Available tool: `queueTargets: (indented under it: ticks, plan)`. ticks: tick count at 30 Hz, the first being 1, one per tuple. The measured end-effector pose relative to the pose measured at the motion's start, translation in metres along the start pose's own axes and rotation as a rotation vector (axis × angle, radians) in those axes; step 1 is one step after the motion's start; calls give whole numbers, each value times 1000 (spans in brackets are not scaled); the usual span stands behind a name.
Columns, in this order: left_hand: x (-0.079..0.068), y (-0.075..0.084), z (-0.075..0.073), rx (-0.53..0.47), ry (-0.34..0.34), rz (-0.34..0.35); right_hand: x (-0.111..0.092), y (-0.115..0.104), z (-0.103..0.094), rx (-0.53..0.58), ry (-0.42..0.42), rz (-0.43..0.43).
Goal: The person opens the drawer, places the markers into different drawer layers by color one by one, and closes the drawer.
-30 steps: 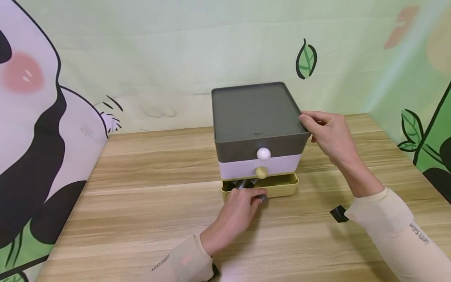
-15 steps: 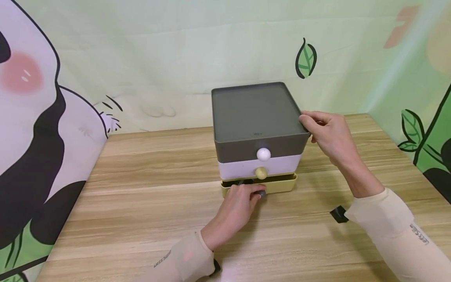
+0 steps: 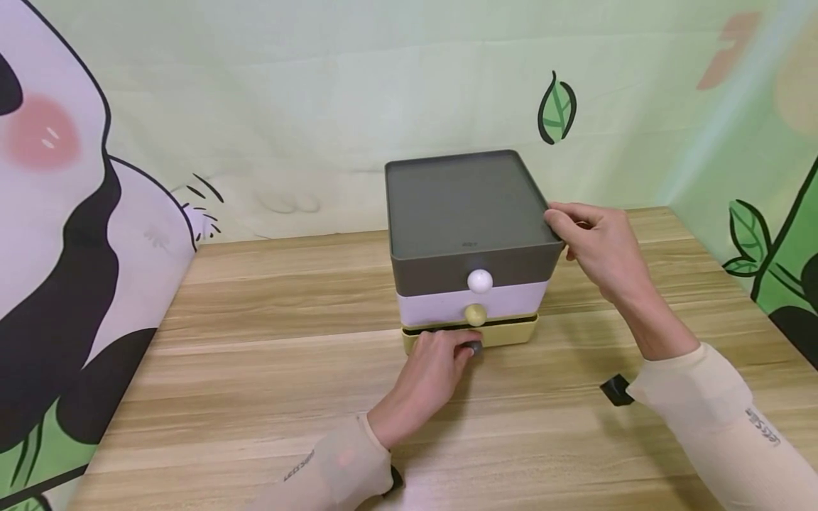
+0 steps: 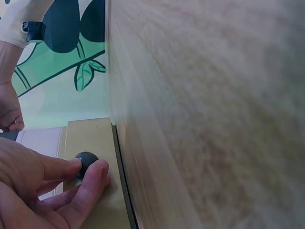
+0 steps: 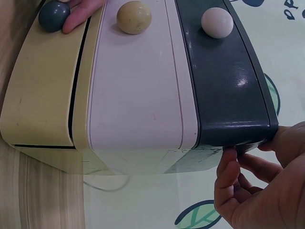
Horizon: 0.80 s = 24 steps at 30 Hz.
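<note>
A small three-tier drawer box (image 3: 469, 206) stands on the table, with a dark grey top tier, a white middle tier and a yellow bottom drawer (image 3: 511, 333). Only a thin dark gap shows above that bottom drawer; its contents are hidden. My left hand (image 3: 427, 376) pinches the drawer's round dark grey knob (image 4: 87, 163) between thumb and fingers. At the box's upper right edge, my right hand (image 3: 599, 247) grips the grey rim, thumb on top and fingers below. A white knob (image 3: 480, 281) and a yellow knob (image 3: 476, 314) sit on the tiers above.
The wood-grain table (image 3: 275, 376) extends around the box. Behind it hangs a pale green backdrop (image 3: 287, 106) with a panda and leaves printed on it. A small black device (image 3: 616, 389) shows at the right cuff.
My left hand has moved forward with the knob, sliding the bottom drawer inward. The black-capped pens that showed inside it are now out of sight. My right hand has kept its grip.
</note>
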<state>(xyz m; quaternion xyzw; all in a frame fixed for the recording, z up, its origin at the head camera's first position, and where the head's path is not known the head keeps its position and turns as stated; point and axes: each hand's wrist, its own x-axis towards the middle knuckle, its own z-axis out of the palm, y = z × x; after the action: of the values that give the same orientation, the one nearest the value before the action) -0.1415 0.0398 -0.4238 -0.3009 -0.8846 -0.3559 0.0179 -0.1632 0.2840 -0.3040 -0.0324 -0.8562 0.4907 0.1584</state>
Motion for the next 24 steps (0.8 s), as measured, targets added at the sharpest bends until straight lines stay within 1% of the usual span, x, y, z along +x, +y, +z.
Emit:
queueTargets:
  ticks: [9, 18, 24]
  plan:
    - [2, -2, 1, 3, 45, 28, -1, -1, 0, 10, 1, 9]
    - [5, -3, 0, -10, 38, 2, 0, 0, 0, 9, 9, 9]
    - [6, -4, 0, -12, 47, 5, 0, 0, 0, 16, 6, 9]
